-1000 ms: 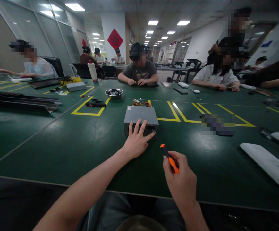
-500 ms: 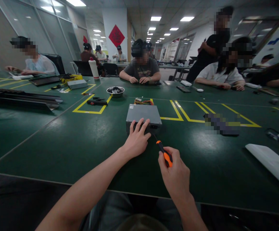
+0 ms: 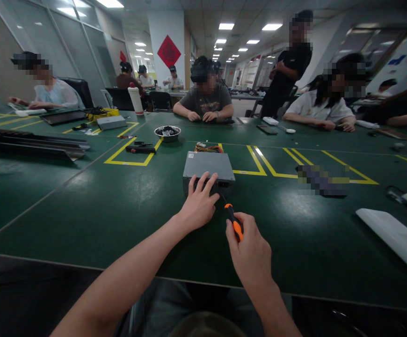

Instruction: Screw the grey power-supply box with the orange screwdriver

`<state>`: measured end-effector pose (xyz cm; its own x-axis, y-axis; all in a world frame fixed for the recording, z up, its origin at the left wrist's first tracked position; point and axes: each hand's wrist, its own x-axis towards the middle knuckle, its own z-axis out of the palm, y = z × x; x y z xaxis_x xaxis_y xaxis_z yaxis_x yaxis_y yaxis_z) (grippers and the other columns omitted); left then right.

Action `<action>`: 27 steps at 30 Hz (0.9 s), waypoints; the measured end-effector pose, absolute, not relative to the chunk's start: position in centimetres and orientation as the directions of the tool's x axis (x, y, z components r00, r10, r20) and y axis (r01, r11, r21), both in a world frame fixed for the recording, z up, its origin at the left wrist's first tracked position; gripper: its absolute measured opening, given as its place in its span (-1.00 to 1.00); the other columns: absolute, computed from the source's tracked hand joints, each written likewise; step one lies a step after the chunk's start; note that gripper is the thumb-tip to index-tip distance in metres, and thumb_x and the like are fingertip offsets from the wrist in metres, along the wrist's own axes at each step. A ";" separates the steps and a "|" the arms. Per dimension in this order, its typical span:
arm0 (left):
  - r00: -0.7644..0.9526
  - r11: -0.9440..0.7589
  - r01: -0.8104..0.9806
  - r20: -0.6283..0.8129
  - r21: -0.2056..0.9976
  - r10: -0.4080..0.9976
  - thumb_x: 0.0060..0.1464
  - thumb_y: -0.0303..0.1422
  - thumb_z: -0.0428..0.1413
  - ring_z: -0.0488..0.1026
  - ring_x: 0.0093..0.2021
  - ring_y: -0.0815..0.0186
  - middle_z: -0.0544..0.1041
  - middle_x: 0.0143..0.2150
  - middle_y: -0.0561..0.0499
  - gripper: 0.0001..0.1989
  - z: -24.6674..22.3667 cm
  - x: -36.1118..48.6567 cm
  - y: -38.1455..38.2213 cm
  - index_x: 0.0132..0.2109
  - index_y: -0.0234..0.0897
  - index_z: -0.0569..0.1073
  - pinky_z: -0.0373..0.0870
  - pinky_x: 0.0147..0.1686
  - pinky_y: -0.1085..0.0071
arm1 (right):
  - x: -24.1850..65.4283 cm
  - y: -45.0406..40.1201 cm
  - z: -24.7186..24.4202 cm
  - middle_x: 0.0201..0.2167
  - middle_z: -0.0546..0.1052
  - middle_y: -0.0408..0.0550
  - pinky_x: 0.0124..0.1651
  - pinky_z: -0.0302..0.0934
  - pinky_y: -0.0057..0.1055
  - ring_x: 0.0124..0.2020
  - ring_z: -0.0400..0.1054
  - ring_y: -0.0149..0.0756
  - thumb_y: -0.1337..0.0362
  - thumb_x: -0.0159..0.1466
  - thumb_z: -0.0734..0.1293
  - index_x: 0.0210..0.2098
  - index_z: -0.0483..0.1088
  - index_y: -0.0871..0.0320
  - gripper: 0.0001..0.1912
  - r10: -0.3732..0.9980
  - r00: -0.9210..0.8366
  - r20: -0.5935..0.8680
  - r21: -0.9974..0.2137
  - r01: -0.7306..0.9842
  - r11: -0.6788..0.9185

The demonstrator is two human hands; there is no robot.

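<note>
A grey computer power supply [image 3: 208,164] lies on the green table in front of me, its bundle of coloured cables [image 3: 207,147] at the far side. My left hand [image 3: 199,199] rests against its near face, fingers spread and stretched out, hiding part of that face. Gripped in my right hand [image 3: 250,243] is a screwdriver [image 3: 233,222] with a black and orange handle. Its shaft points up and left toward the lower right of the near face; whether the tip touches is too dark to tell.
Beyond the power supply stand a metal bowl [image 3: 167,134] of small dark parts and a black tool [image 3: 140,149]. A dark blurred object [image 3: 324,182] and a white flat device [image 3: 393,241] lie to the right. Several people sit around the table; one person [image 3: 287,65] stands behind.
My right hand and the screwdriver have shifted slightly left, closer to the power supply. My left hand stays against it. The standing person in the background has moved left.
</note>
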<state>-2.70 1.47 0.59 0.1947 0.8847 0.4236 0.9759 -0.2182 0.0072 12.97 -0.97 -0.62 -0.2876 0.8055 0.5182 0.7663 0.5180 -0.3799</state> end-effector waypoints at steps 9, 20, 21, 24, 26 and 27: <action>0.193 -0.209 0.978 0.438 -0.012 0.878 -0.06 -0.46 0.03 -0.13 0.28 0.02 0.02 0.28 -0.11 -0.84 0.6 -2.7 1.6 -0.30 -0.27 0.47 -0.20 0.18 -0.07 | 10.8 -2.1 0.2 -0.28 0.31 0.07 -0.67 0.15 -0.54 -0.47 0.38 -0.34 0.40 0.23 0.06 -0.24 0.18 0.24 -0.86 0.795 -0.358 0.489 -0.265 0.808 0.526; 0.197 -0.211 0.977 0.445 -0.018 0.873 -0.09 -0.46 0.05 -0.09 0.26 0.02 0.06 0.27 -0.09 -0.82 1.0 -2.8 1.3 -0.28 -0.26 0.47 -0.17 0.18 -0.05 | 11.5 -1.5 0.0 -0.26 0.36 0.08 -0.62 0.24 -0.44 -0.45 0.39 -0.29 0.32 0.24 0.10 -0.16 0.19 0.23 -0.80 0.812 -0.349 0.468 -0.376 0.753 0.540; 0.196 -0.210 0.977 0.446 -0.019 0.873 -0.08 -0.45 0.05 -0.09 0.26 0.02 0.06 0.27 -0.09 -0.82 1.0 -2.8 1.3 -0.28 -0.26 0.48 -0.17 0.18 -0.04 | 11.6 -1.6 -0.2 -0.22 0.34 0.11 -0.58 0.27 -0.42 -0.41 0.40 -0.27 0.35 0.22 0.10 -0.12 0.19 0.25 -0.76 0.802 -0.359 0.477 -0.366 0.749 0.552; 0.191 -0.206 0.978 0.449 -0.017 0.873 -0.08 -0.45 0.05 -0.08 0.26 0.04 0.06 0.27 -0.07 -0.83 1.0 -2.8 1.5 -0.29 -0.25 0.48 -0.15 0.18 -0.04 | 11.7 -1.7 -0.4 -0.16 0.30 0.20 -0.45 0.32 -0.38 -0.33 0.39 -0.24 0.44 0.21 0.06 -0.04 0.20 0.32 -0.66 0.764 -0.376 0.524 -0.317 0.746 0.585; 0.189 -0.206 0.979 0.453 -0.012 0.871 -0.07 -0.45 0.05 -0.07 0.26 0.05 0.07 0.27 -0.06 -0.84 0.9 -2.8 1.5 -0.29 -0.25 0.48 -0.15 0.18 -0.04 | 11.9 -1.8 -0.3 -0.18 0.33 0.18 -0.45 0.31 -0.41 -0.32 0.38 -0.25 0.42 0.24 0.05 -0.02 0.23 0.31 -0.66 0.742 -0.375 0.556 -0.292 0.748 0.596; 0.187 -0.205 0.979 0.457 -0.009 0.870 -0.06 -0.45 0.04 -0.07 0.26 0.05 0.08 0.27 -0.06 -0.84 0.9 -2.8 1.6 -0.29 -0.25 0.48 -0.15 0.18 -0.03 | 12.0 -1.8 -0.1 -0.19 0.35 0.15 -0.47 0.29 -0.45 -0.33 0.39 -0.27 0.39 0.26 0.06 -0.02 0.25 0.28 -0.66 0.732 -0.367 0.573 -0.279 0.753 0.596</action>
